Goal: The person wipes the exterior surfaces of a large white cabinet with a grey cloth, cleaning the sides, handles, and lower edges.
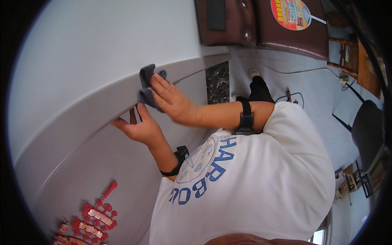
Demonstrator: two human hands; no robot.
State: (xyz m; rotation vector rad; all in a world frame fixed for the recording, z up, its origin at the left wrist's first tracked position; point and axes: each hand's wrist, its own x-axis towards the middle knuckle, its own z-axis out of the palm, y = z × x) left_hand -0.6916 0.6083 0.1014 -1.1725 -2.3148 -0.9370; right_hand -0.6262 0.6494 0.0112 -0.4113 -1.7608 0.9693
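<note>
My right hand (pixel 177 102) presses a dark grey cloth (pixel 148 75) onto the grey trim board (pixel 107 92) along the wall. The cloth is folded and bunched under the fingers, with its ends sticking up past them. Just below it, my left hand (pixel 142 127) has its fingers spread, with the tips at the lower edge of the same trim. Whether any fingertips reach behind that edge is hidden. A grey panel (pixel 101 159) runs below the trim. Black straps with small devices sit around both of my forearms.
Red hanging ornaments (pixel 95 217) are on the grey panel at lower left. A brown padded seat (pixel 288 39) holds a printed hand fan (pixel 291 15). A cable (pixel 294 73) crosses the tiled floor towards wooden furniture (pixel 367 67). A black chair (pixel 367 134) stands at right.
</note>
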